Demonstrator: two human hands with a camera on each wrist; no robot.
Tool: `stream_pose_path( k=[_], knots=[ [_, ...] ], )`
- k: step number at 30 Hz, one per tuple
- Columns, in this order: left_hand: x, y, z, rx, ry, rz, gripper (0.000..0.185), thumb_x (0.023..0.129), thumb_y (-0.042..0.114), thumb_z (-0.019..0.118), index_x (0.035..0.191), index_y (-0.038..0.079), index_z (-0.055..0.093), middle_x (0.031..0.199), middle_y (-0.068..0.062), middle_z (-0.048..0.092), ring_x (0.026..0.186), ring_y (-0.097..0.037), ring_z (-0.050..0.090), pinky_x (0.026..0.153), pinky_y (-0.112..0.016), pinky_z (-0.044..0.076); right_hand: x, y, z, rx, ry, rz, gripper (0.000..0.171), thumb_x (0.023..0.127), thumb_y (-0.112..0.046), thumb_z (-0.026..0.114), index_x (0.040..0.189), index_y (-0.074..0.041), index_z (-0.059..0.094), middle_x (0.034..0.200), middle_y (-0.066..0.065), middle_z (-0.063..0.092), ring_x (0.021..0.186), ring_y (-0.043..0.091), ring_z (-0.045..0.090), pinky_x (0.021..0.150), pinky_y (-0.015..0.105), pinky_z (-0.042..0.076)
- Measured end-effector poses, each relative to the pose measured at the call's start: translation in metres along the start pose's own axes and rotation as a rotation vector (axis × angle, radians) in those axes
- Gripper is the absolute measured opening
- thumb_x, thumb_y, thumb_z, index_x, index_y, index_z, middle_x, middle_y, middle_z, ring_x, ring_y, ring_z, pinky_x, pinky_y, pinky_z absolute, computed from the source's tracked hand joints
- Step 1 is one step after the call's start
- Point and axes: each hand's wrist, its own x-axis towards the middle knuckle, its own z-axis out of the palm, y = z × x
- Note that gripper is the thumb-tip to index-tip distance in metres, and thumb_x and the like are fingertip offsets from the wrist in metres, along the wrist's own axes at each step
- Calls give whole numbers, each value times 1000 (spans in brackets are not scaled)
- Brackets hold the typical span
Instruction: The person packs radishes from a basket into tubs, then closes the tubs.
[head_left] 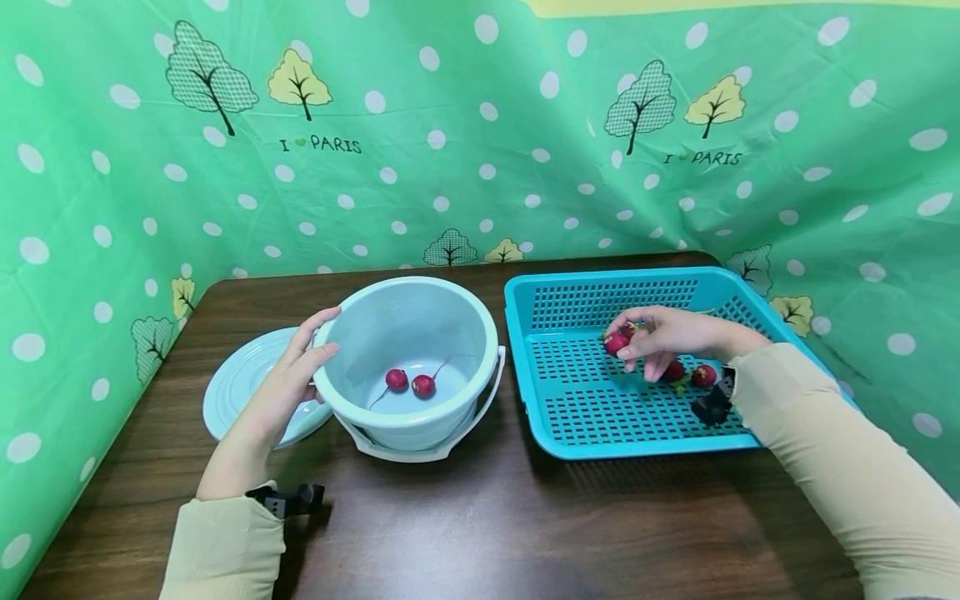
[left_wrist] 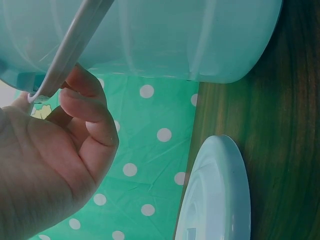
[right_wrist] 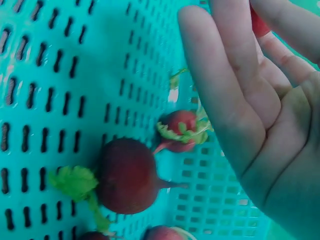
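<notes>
My left hand (head_left: 277, 400) grips the left rim of a pale blue bucket (head_left: 405, 321), thumb at the edge, fingers beside the handle joint (left_wrist: 42, 92) in the left wrist view. Two red radishes (head_left: 397, 381) with thin roots lie on the bucket's floor. Over a turquoise slotted basket (head_left: 558, 400) at the right, my right hand (head_left: 663, 333) pinches a radish (head_left: 616, 343) between thumb and fingers. In the right wrist view that held radish (right_wrist: 259, 22) is mostly hidden by fingers. Below the palm, several leafy radishes (right_wrist: 129, 175) lie in the basket.
A round pale blue lid (head_left: 243, 379) lies flat on the dark wooden table (head_left: 450, 533), left of the bucket and partly behind my left hand. The bucket's white handle (head_left: 442, 452) hangs down at its front. A green dotted curtain (head_left: 480, 108) stands behind the table.
</notes>
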Motion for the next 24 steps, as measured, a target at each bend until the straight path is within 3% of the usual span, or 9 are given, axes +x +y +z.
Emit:
stream_pose_path(
  k=[10,19,24],
  knots=[
    [0,-1,0,-8,-3,0,55,105,42,41,155,34,22,146,-12,28,79,-13,55,67,-33,48,-5,-13,-1,33,6,-61,46,98,-17,62,135,-1,41,102,29,66,67,27,70,73,48,59],
    [1,-1,0,-4,1,-2,55,105,42,40,155,34,21,148,-12,27,85,-14,55,69,-32,48,-7,-27,4,39,57,-121,46,98,-16,62,135,-1,41,101,28,67,67,31,69,73,52,58],
    [1,-1,0,0,2,-4,55,105,42,40,155,34,21,151,-11,25,88,-15,56,69,-32,49,-9,-36,10,24,107,-125,48,96,-18,66,135,-2,43,97,18,70,70,36,69,73,49,59]
  ],
)
